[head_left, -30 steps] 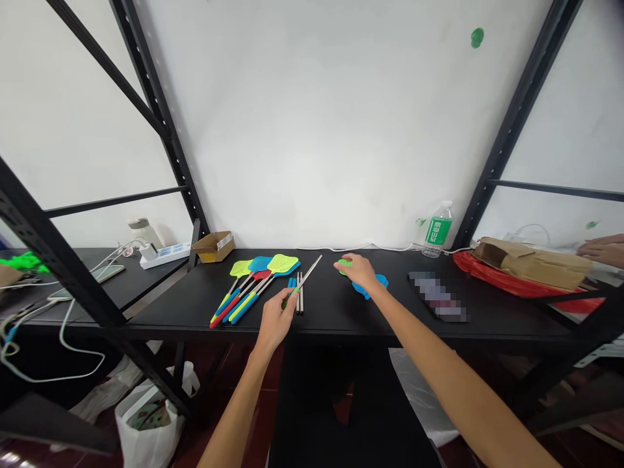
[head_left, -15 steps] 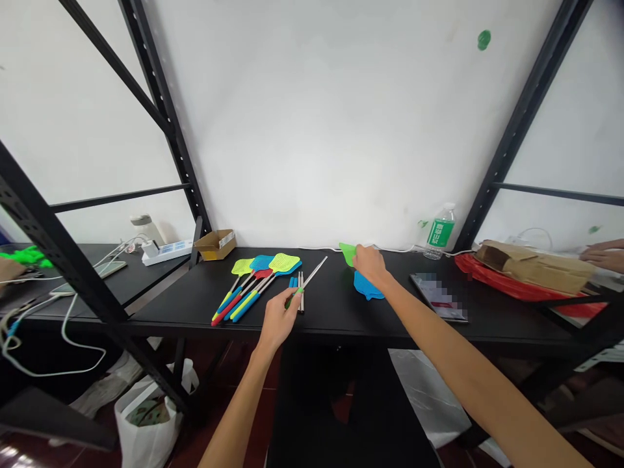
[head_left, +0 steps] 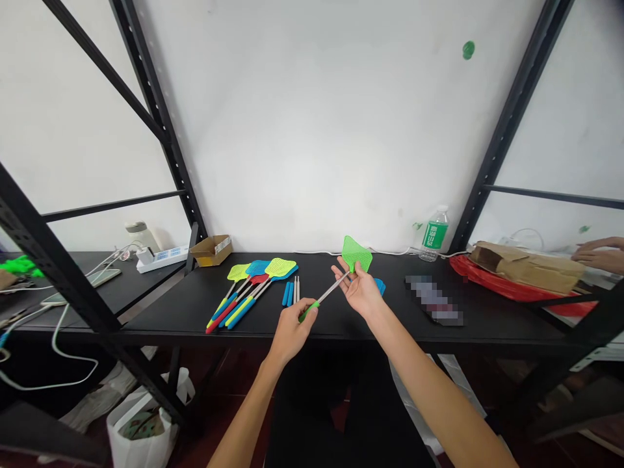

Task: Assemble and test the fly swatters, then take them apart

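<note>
My left hand [head_left: 295,325] is closed round the green handle of a fly swatter, whose metal rod slants up to the right. At the rod's far end my right hand [head_left: 359,286] holds the green perforated swatter head [head_left: 357,253] at its neck, thumb on it and other fingers spread behind. Beyond my left hand lie loose blue handles [head_left: 287,294] and metal rods [head_left: 297,289]. A blue swatter head [head_left: 379,286] shows partly behind my right hand. Several assembled fly swatters [head_left: 253,292] in yellow, blue and red lie in a fanned pile to the left.
A small cardboard box [head_left: 211,250] stands at the back left of the black table [head_left: 166,309]. To the right are a pixelated flat object [head_left: 433,300], a water bottle [head_left: 434,235] and brown packaging on red plastic [head_left: 526,266]. Another person's hand [head_left: 602,253] shows at far right.
My right hand has brought the green head left onto the rod's tip, and its fingers have opened out somewhat. My left hand has shifted slightly right and down with the handle.
</note>
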Demonstrator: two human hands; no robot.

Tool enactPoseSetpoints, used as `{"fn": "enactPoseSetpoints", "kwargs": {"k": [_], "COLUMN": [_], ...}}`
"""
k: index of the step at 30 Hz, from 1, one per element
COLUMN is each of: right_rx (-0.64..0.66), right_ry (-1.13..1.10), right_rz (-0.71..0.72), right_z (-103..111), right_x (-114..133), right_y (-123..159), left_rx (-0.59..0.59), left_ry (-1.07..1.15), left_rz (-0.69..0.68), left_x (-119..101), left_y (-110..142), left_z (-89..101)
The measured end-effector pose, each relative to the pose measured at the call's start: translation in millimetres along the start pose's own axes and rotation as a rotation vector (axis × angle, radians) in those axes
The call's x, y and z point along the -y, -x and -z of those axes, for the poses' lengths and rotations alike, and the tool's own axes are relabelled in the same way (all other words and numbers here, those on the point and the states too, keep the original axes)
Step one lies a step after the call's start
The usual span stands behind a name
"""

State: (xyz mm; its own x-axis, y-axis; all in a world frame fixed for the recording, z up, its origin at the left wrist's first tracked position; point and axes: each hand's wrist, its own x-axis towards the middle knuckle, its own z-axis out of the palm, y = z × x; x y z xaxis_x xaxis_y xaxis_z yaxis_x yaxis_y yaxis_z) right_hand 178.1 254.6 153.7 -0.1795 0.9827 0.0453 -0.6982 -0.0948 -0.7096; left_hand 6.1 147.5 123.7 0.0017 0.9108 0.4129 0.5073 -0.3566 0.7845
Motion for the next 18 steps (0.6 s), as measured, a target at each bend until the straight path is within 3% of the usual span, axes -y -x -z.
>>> {"fn": "enactPoseSetpoints", "kwargs": {"k": [18], "right_rx": [-0.084], "right_ry": [0.05], "right_rz": [0.153], "right_z": [7.5], "right_x": [-19.2], "right_y": [-4.5], "left_rx": [0.036], "left_ry": [-0.009], "left_rz": [-0.031], "left_x": [-3.6], "left_y": [2.5], "left_z": [-5.0]}}
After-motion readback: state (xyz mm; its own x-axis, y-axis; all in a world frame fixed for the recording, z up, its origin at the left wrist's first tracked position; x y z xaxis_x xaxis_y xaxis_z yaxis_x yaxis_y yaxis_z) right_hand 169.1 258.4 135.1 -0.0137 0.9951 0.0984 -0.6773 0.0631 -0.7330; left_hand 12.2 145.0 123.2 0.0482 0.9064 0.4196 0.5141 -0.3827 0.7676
